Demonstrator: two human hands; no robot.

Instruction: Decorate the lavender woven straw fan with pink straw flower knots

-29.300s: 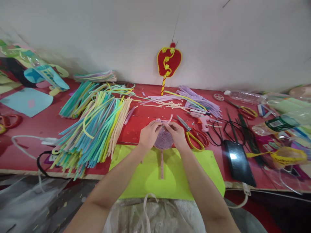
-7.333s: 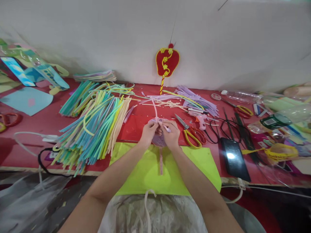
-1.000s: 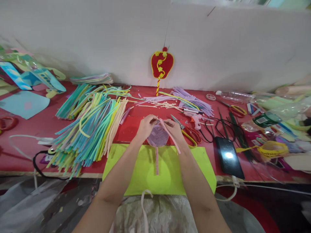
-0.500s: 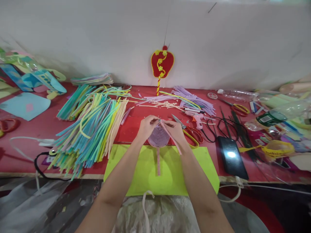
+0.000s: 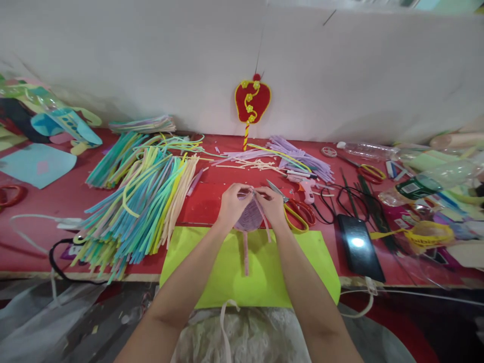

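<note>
Pink strip (image 5: 264, 224) swung inward, rounded lilac fan (image 5: 247, 220)

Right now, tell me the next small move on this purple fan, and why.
Probably draw the loose strip snug across the purple fan. The left hand pinches the fan's top edge, the right hand pinches the strip beside it, and the strip's tail hangs slack over the green sheet.

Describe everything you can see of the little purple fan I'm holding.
The purple fan is a small rounded paddle, seemingly of fuzzy strands laid side by side. Its thin pinkish handle points toward the person over the green sheet. The left hand and right hand pinch its top edge. A loose pink strand hangs at its right.
</note>
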